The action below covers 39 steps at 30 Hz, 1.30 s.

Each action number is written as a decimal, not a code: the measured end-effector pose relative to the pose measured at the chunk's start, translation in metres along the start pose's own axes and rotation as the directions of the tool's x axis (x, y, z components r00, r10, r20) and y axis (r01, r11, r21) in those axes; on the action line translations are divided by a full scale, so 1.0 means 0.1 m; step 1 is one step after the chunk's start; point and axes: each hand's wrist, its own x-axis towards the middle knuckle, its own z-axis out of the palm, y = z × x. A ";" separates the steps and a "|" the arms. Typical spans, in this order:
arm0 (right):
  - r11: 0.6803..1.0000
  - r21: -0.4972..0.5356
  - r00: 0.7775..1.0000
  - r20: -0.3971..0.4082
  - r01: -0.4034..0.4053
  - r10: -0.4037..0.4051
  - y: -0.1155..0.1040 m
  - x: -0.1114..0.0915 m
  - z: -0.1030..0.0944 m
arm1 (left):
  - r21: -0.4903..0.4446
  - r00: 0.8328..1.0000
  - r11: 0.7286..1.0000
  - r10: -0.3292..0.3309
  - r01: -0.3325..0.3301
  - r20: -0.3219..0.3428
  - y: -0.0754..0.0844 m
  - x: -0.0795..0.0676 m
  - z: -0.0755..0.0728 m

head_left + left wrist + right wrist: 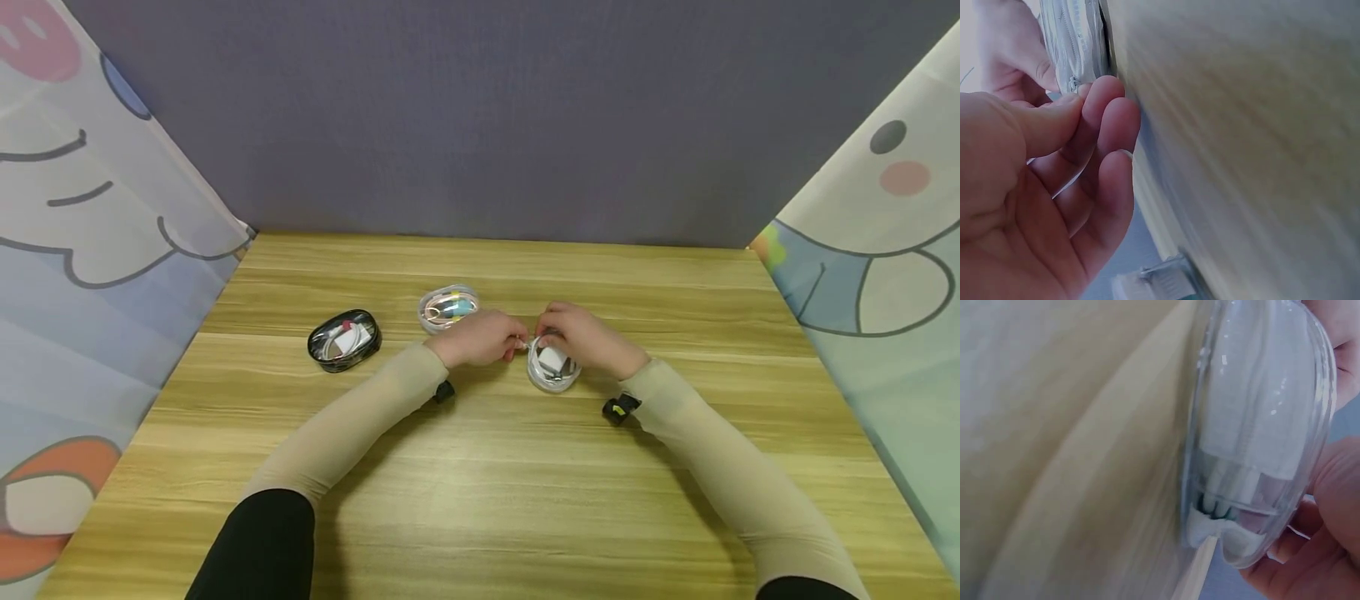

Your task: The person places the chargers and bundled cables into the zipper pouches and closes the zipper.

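Observation:
A clear oval zip pouch with white edging stands on the wooden table between the two hands. Inside it are a white charger block and a cable. My left hand pinches the small zipper pull at the pouch's end between thumb and forefinger, its other fingers curled below. My right hand grips the pouch from the far right side, thumb over its top edge. In the right wrist view the pouch's clear side shows, with my right hand's fingers behind its lower end.
Just behind my left hand lies another clear oval pouch with pinkish cable and a blue item in it. Farther left is a black-edged clear pouch holding a white charger and cable. A grey panel rises behind the table.

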 end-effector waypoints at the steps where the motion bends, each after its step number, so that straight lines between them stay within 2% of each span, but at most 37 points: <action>1: 1.000 -0.008 1.000 0.002 -0.004 0.004 -0.01 0.01 -0.01 | 0.022 1.000 1.000 0.004 -0.004 -0.002 0.01 0.00 0.00; 7: 0.999 -0.021 0.999 0.014 -0.032 0.033 -0.04 0.03 -0.04 | 0.089 1.000 0.996 0.010 -0.010 -0.003 0.02 0.01 0.00; 14: 0.998 0.058 1.000 -0.005 -0.019 0.019 0.04 -0.03 -0.04 | 0.043 1.000 0.999 -0.028 0.028 -0.009 0.00 0.02 0.03; 21: 0.994 0.072 0.997 0.011 0.077 -0.078 -0.05 -0.07 -0.04 | 0.004 0.997 0.997 -0.075 0.075 -0.002 -0.02 0.07 0.04; 28: 0.992 0.031 0.993 0.005 0.119 -0.119 -0.10 -0.07 0.01 | 0.071 0.996 0.994 -0.084 0.084 -0.009 0.00 0.11 0.06; 33: 0.980 -0.051 0.978 0.095 0.193 -0.187 -0.22 -0.08 -0.01 | 0.059 0.995 0.994 -0.097 0.096 0.012 0.00 0.10 0.05; 36: 0.976 -0.087 0.971 0.149 0.199 -0.185 -0.30 -0.06 -0.04 | 0.054 0.994 0.993 -0.105 0.104 0.019 -0.01 0.10 0.05; 39: 0.976 -0.086 0.971 0.153 0.199 -0.185 -0.33 -0.03 -0.05 | 0.038 0.993 0.993 -0.109 0.108 0.036 -0.02 0.10 0.04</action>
